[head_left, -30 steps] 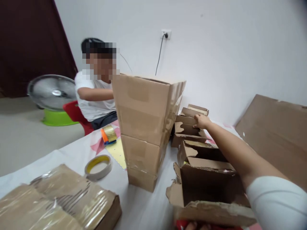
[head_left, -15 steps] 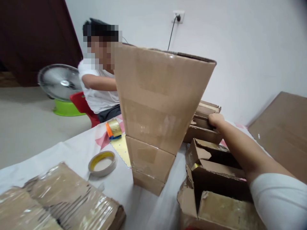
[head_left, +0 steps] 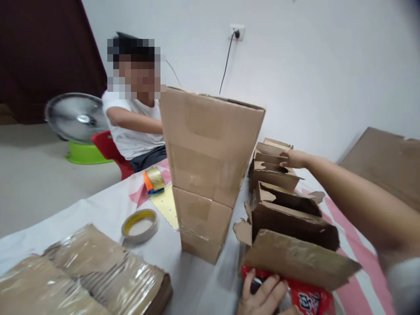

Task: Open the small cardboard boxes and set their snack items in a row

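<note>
On the right, my right hand (head_left: 297, 159) reaches over the far part of a row of open-topped cardboard boxes (head_left: 275, 180); its fingers are spread beside a box edge, and whether they touch it I cannot tell. At the bottom, my left hand (head_left: 264, 295) is closed over a red plastic packet (head_left: 305, 297) with white lettering, against the near cardboard panel (head_left: 302, 258). The thumb is partly cut off by the frame edge. A tall cardboard carton (head_left: 210, 148) stands upright in the middle, left of the row.
Flattened, tape-wrapped cardboard (head_left: 108, 267) lies front left. Beside it are a tape roll (head_left: 141, 225) and an orange-and-blue tape dispenser (head_left: 153, 180). A person (head_left: 131, 127) in a white shirt sits across the table, near a fan (head_left: 78, 117). A large cardboard sheet (head_left: 387, 162) leans at the right.
My right hand has loosened from a fist at the box edge to spread fingers. My left hand and the red packet have come into view at the bottom. The near box's panel stands differently.
</note>
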Demonstrator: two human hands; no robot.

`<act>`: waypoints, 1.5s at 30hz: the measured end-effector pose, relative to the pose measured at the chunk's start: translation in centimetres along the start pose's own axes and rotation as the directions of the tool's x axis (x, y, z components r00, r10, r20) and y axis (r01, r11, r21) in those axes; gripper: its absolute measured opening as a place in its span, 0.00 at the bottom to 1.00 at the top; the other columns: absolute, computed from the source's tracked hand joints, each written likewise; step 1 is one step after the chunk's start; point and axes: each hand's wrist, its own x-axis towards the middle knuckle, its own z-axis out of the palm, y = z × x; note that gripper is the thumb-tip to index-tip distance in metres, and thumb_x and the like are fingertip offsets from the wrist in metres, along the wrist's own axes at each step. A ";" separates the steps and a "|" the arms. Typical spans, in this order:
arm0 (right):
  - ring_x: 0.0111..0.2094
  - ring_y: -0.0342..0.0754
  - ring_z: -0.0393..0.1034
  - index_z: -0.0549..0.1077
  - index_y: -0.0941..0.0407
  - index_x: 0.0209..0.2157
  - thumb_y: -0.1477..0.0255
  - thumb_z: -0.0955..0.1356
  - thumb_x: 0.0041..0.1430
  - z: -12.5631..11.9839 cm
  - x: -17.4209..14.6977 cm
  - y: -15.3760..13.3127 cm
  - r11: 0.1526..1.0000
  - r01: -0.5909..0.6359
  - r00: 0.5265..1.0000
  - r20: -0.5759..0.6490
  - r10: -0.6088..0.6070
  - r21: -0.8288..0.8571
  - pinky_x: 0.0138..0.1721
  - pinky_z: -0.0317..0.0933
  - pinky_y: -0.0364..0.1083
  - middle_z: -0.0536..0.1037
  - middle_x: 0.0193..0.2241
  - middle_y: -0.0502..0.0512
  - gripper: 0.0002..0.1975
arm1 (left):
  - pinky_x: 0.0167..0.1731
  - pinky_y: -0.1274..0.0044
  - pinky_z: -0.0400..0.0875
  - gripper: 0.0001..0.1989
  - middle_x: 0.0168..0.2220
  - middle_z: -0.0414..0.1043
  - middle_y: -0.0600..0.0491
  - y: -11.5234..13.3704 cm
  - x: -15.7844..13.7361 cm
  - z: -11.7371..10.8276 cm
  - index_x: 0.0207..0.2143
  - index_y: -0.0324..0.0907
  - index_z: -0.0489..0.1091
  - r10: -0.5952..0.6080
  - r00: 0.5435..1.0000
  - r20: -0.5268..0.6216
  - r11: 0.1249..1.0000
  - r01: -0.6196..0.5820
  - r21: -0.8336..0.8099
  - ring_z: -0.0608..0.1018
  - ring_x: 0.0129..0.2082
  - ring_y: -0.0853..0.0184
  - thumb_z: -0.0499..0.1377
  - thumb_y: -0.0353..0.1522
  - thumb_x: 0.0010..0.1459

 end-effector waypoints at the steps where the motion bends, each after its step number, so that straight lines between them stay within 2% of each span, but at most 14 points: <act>1: 0.52 0.59 0.69 0.68 0.60 0.57 0.64 0.69 0.60 -1.0 -1.8 -0.2 1.000 0.025 0.999 -0.047 -0.024 0.005 0.50 0.62 0.53 0.74 0.52 0.67 0.25 | 0.64 0.61 0.45 0.08 0.46 0.78 0.61 -0.2 0.5 0.1 0.36 0.60 0.76 -0.010 0.997 -0.081 0.999 0.013 0.033 0.75 0.49 0.67 0.56 0.38 0.64; 4: 0.55 0.56 0.66 0.67 0.55 0.57 0.61 0.62 0.66 -2.2 -9.6 -1.4 0.989 0.147 0.957 -0.257 -0.135 0.027 0.55 0.59 0.56 0.73 0.55 0.61 0.21 | 0.65 0.61 0.40 0.04 0.48 0.78 0.59 -0.8 1.6 -0.4 0.37 0.62 0.76 0.015 0.993 -0.115 0.995 -0.003 0.099 0.72 0.52 0.67 0.61 0.41 0.59; 7: 0.50 0.55 0.69 0.71 0.55 0.50 0.64 0.64 0.65 -0.2 -19.6 -3.5 0.908 0.420 0.694 -0.649 -0.310 0.016 0.52 0.60 0.57 0.78 0.47 0.60 0.15 | 0.64 0.62 0.39 0.07 0.48 0.77 0.57 -1.1 1.9 -1.3 0.40 0.63 0.76 0.011 0.996 -0.088 0.992 0.000 0.125 0.69 0.54 0.66 0.62 0.42 0.58; 9: 0.52 0.55 0.68 0.70 0.54 0.52 0.68 0.67 0.62 2.8 -25.8 -5.3 0.875 0.479 0.567 -0.735 -0.371 -0.072 0.55 0.58 0.58 0.78 0.48 0.59 0.16 | 0.65 0.63 0.37 0.09 0.49 0.76 0.56 -1.3 1.7 -1.6 0.43 0.63 0.75 0.009 0.999 -0.044 0.992 -0.003 0.130 0.67 0.56 0.66 0.60 0.43 0.59; 11: 0.55 0.53 0.66 0.72 0.51 0.51 0.71 0.68 0.59 6.7 -30.6 -6.9 0.824 0.544 0.503 -0.723 -0.473 -0.160 0.60 0.53 0.56 0.79 0.48 0.55 0.17 | 0.65 0.63 0.34 0.12 0.52 0.75 0.55 -1.4 1.4 -1.7 0.46 0.63 0.74 0.015 1.000 0.015 0.992 -0.017 0.128 0.66 0.58 0.65 0.58 0.44 0.60; 13: 0.60 0.53 0.60 0.73 0.48 0.52 0.67 0.70 0.57 11.0 -33.5 -8.1 0.812 0.544 0.523 -0.671 -0.525 -0.211 0.63 0.48 0.54 0.77 0.51 0.52 0.20 | 0.65 0.62 0.31 0.14 0.54 0.73 0.55 -1.6 1.0 -1.7 0.50 0.63 0.72 0.016 0.998 0.065 0.992 -0.024 0.123 0.64 0.59 0.64 0.58 0.44 0.61; 16: 0.67 0.58 0.45 0.69 0.47 0.58 0.57 0.72 0.53 16.7 -34.7 -9.1 0.886 0.411 0.659 -0.602 -0.451 -0.214 0.65 0.40 0.56 0.70 0.58 0.54 0.30 | 0.65 0.63 0.30 0.20 0.58 0.69 0.53 -1.9 0.7 -1.8 0.56 0.58 0.67 0.019 0.987 0.160 0.993 -0.038 0.116 0.63 0.61 0.64 0.57 0.38 0.61; 20: 0.69 0.61 0.32 0.62 0.46 0.63 0.60 0.71 0.52 20.5 -33.5 -9.7 0.921 0.326 0.747 -0.539 -0.389 -0.213 0.65 0.29 0.61 0.60 0.65 0.52 0.36 | 0.65 0.60 0.36 0.32 0.64 0.61 0.49 -2.0 0.6 -2.0 0.61 0.51 0.60 -0.090 0.951 0.296 0.994 0.069 0.081 0.60 0.64 0.61 0.59 0.27 0.54; 23: 0.69 0.62 0.29 0.57 0.45 0.65 0.70 0.69 0.53 21.0 -32.5 -10.1 0.945 0.268 0.794 -0.514 -0.326 -0.186 0.63 0.30 0.66 0.55 0.67 0.52 0.38 | 0.62 0.52 0.48 0.39 0.67 0.54 0.45 -1.8 0.9 -2.2 0.61 0.50 0.60 -0.251 0.895 0.367 0.968 0.242 0.072 0.56 0.66 0.52 0.63 0.23 0.45; 26: 0.69 0.63 0.29 0.53 0.45 0.66 0.77 0.66 0.53 21.3 -31.5 -10.2 0.963 0.225 0.828 -0.493 -0.268 -0.146 0.62 0.33 0.69 0.50 0.69 0.52 0.40 | 0.58 0.47 0.53 0.37 0.67 0.53 0.44 -1.6 1.2 -2.5 0.57 0.50 0.65 -0.391 0.854 0.343 0.918 0.388 0.081 0.54 0.66 0.44 0.64 0.23 0.42; 29: 0.69 0.63 0.30 0.50 0.45 0.67 0.80 0.64 0.55 21.8 -30.1 -10.2 0.973 0.193 0.845 -0.482 -0.232 -0.128 0.62 0.36 0.70 0.47 0.69 0.53 0.41 | 0.56 0.52 0.61 0.28 0.60 0.62 0.44 -1.3 1.5 -2.9 0.53 0.49 0.69 -0.449 0.827 0.339 0.885 0.464 0.040 0.63 0.61 0.48 0.61 0.24 0.48; 32: 0.69 0.63 0.31 0.48 0.45 0.68 0.81 0.63 0.58 22.0 -28.2 -10.6 0.984 0.141 0.856 -0.486 -0.176 -0.107 0.62 0.40 0.70 0.47 0.69 0.53 0.39 | 0.55 0.59 0.65 0.25 0.52 0.69 0.45 -1.2 1.8 -3.3 0.52 0.47 0.70 -0.480 0.759 0.440 0.848 0.531 0.010 0.70 0.53 0.55 0.56 0.22 0.51; 39: 0.70 0.60 0.30 0.44 0.42 0.68 0.80 0.62 0.59 22.2 -24.4 -12.6 0.996 0.093 0.854 -0.514 -0.080 0.000 0.65 0.42 0.65 0.43 0.70 0.49 0.40 | 0.63 0.59 0.52 0.37 0.64 0.58 0.45 -1.4 2.6 -3.3 0.64 0.47 0.58 -0.528 0.534 0.660 0.778 0.617 0.124 0.59 0.65 0.54 0.56 0.25 0.50; 45: 0.70 0.59 0.29 0.46 0.44 0.68 0.78 0.62 0.61 22.4 -24.9 -14.1 0.992 0.086 0.856 -0.517 -0.025 0.094 0.65 0.40 0.64 0.39 0.70 0.50 0.37 | 0.66 0.61 0.45 0.38 0.70 0.46 0.47 -1.6 2.7 -3.0 0.66 0.48 0.54 -0.546 0.474 0.691 0.763 0.622 0.176 0.51 0.69 0.56 0.56 0.26 0.51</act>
